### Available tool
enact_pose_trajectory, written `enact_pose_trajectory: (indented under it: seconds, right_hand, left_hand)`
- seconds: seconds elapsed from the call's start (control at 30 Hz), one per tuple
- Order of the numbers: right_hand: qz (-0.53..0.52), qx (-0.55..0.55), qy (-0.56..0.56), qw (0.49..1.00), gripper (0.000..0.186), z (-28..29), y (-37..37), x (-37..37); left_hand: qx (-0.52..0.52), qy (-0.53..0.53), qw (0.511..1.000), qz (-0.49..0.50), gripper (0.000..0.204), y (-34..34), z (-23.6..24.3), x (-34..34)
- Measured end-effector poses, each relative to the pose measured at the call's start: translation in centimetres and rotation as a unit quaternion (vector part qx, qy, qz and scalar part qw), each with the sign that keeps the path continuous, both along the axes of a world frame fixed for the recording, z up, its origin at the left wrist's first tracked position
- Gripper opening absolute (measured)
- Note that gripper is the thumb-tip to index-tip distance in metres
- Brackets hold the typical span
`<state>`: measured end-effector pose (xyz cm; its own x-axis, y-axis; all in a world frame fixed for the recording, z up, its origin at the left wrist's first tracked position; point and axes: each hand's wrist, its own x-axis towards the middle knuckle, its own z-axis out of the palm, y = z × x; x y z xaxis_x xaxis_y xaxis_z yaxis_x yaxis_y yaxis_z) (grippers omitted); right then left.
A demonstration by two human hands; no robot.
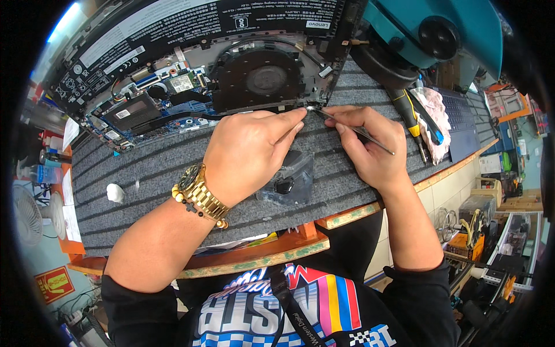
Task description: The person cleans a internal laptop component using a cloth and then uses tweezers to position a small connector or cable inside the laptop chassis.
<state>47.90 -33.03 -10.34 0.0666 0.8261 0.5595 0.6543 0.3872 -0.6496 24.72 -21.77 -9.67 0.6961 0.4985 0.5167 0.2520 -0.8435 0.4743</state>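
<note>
The opened laptop [202, 55] occupies the upper left and upper centre of the frame, with its internals exposed. Its round black fan [266, 78] sits just above the left hand [245, 136]. The index fingertip of this hand is at the laptop's lower right corner, beside a small whitish spot; whether the left grip pinches anything cannot be told. The right hand [373, 141], right of centre, has its grip closed on a thin metal tool [370, 137]. The tool slants up and left toward the same corner, which lies to the upper left of the right grip. A clear plastic bag [300, 188] lies below the left hand on a grey striped mat [156, 217] covering the desk [350, 216]. A white wad [115, 193] lies at left; a yellow-and-black screwdriver [406, 110] lies at right, beside a crumpled cloth [435, 115].
</note>
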Motion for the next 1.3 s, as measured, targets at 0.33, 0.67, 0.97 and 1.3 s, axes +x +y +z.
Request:
enact_pose_trajectory:
  seconds: [0.33,0.67,0.97,1.3]
  right_hand:
    - [0.008,0.015,0.002,1.0,0.013,-0.1,0.1,-0.1]
    - [0.031,0.034,-0.028,0.999,0.019,-0.4,0.1,0.1]
    - [0.03,0.057,-0.1,0.993,0.023,0.1,-0.1,0.0]
    - [0.038,0.069,-0.178,0.981,0.021,0.6,-0.3,-0.1]
  left_hand:
    - [0.007,-0.009,1.0,0.001,0.025,0.0,-0.2,0.1]
    - [0.005,-0.016,1.0,-0.004,0.025,0.0,-0.2,0.1]
    - [0.007,-0.011,1.0,-0.002,0.025,0.0,-0.4,0.2]
    - [0.012,0.003,1.0,-0.001,0.026,-0.2,0.1,0.1]
